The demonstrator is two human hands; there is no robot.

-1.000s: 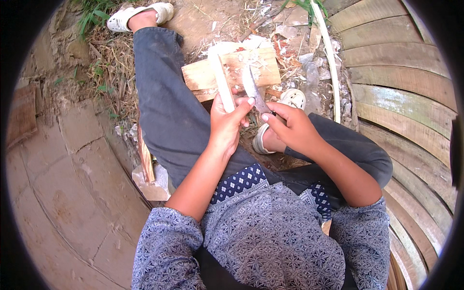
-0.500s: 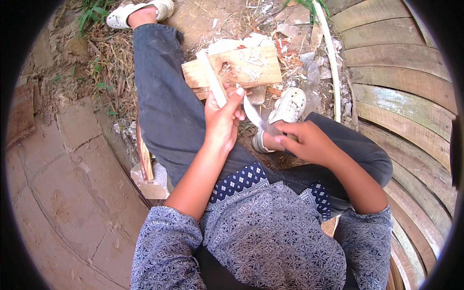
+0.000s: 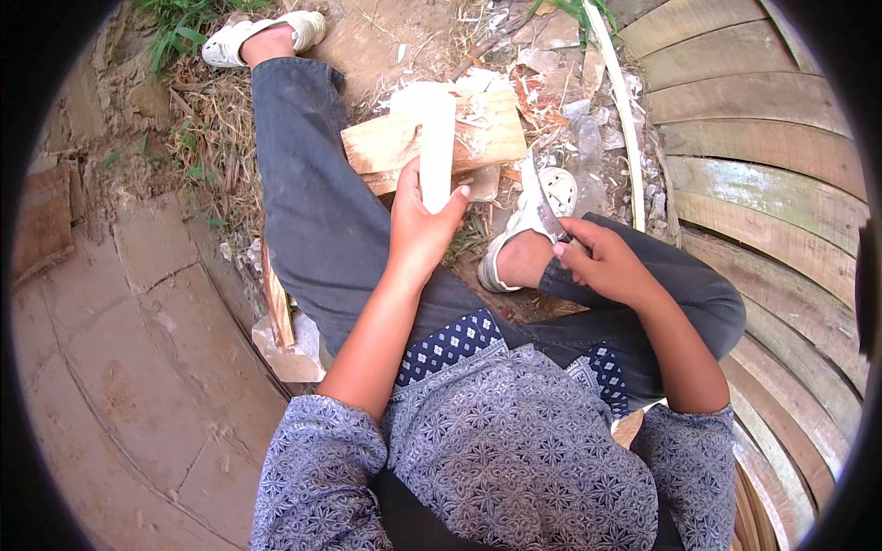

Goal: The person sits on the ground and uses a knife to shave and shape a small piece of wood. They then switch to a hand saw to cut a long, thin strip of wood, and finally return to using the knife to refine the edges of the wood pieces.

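Note:
My left hand (image 3: 423, 225) is closed round the lower end of a pale, flat strip of wood (image 3: 438, 147). The strip points away from me, its broad face up, and its far part overlaps a wooden block (image 3: 501, 138) on the ground; I cannot tell whether they touch. In my right hand (image 3: 602, 262) is a knife (image 3: 548, 216), gripped by its handle. Its curved blade points away and a little left, apart from the strip, above my right shoe (image 3: 528, 220).
Wood shavings (image 3: 473, 83) lie on and around the block. A long pale stick (image 3: 625, 110) runs along the right, beside a fence of wooden slats (image 3: 763, 147). Cracked paving (image 3: 119, 367) spreads at left. A broken stone piece (image 3: 289, 354) sits by my left leg.
The wood strip has turned from a leftward tilt to nearly straight ahead, with its broad face now showing. My right hand has moved the knife rightward, away from the strip, its blade swung more upright.

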